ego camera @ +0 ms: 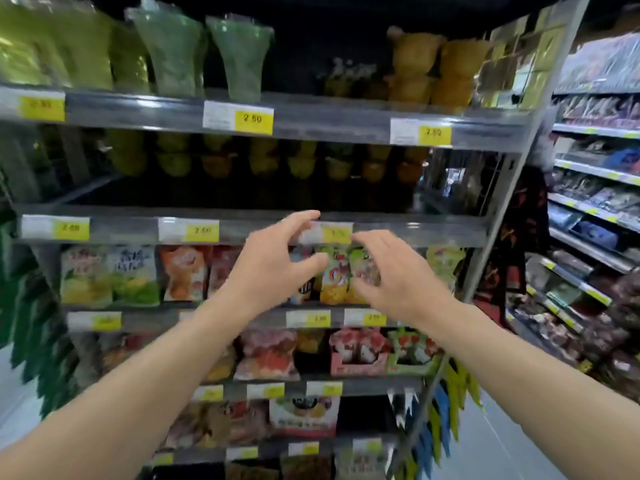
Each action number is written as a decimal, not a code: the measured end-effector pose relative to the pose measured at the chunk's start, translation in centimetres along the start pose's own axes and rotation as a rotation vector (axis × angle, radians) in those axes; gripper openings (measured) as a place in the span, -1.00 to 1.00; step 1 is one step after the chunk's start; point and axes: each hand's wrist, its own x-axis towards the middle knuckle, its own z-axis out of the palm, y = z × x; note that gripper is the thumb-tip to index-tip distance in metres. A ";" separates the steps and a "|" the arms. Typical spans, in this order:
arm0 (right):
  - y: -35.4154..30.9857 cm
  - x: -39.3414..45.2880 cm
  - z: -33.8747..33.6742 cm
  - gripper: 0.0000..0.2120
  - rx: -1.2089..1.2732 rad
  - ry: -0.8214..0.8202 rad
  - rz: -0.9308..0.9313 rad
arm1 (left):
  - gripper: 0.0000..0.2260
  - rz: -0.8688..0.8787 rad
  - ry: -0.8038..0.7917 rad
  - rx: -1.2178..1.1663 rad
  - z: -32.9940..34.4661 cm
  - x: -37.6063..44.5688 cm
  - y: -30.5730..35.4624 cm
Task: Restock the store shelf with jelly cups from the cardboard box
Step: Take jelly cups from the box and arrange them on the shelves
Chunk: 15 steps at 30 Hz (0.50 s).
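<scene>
Rows of yellow, green and orange jelly cups [301, 161] stand on the second shelf [242, 223] from the top, dim and blurred. My left hand [273, 261] and my right hand [391, 275] are both raised in front of the shelf edge just below those cups, fingers spread and loosely bent, holding nothing. Between the two hands shows a yellow-green snack bag [334, 275] on the shelf beneath. The cardboard box is out of view.
Green bags [52, 46] and clear green packs [239, 57] fill the top shelf. Snack bags [135, 275] and boxed sweets [360, 351] sit on lower shelves. Another stocked rack [595, 174] stands to the right across a light floor aisle [502, 445].
</scene>
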 end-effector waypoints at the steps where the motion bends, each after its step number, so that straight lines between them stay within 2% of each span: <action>1: -0.4 -1.3 1.7 -0.41 -0.013 -0.070 0.015 | -0.44 -0.035 -0.052 0.020 0.6 -2.1 -1.4; 7: -1.9 -10.2 11.8 -0.38 0.014 -0.460 0.114 | -0.42 -0.302 -0.352 0.050 5.4 -13.8 -9.3; 15: -1.2 -21.5 26.0 -0.37 0.150 -0.793 0.275 | -0.42 -0.593 -0.535 0.018 14.0 -26.0 -17.5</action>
